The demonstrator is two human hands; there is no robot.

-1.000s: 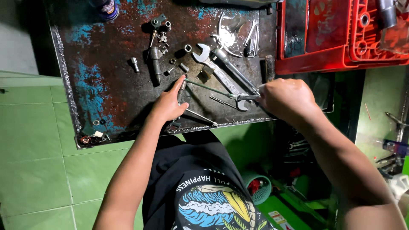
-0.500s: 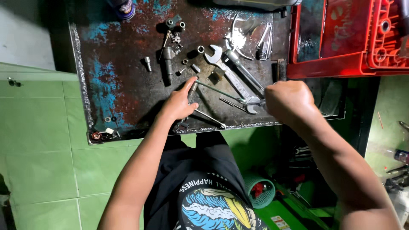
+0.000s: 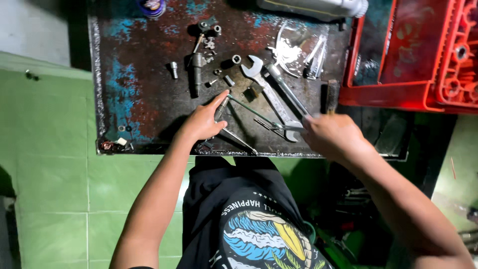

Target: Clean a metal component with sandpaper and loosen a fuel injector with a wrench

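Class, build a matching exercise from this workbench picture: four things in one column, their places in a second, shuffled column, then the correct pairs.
Things
1. open-ended spanner
2. red crate
3. left hand
4. small bolt

Places
A. right edge of the view
B. on a thin rod near the tray's front edge
C. alone, left of the scattered parts
D. diagonal across the tray's middle

Pairs: 1-D, 2-A, 3-B, 4-C

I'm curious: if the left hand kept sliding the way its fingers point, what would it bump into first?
Probably the small dark metal block just beyond the left hand, then the open-ended wrench; depth is hard to judge.
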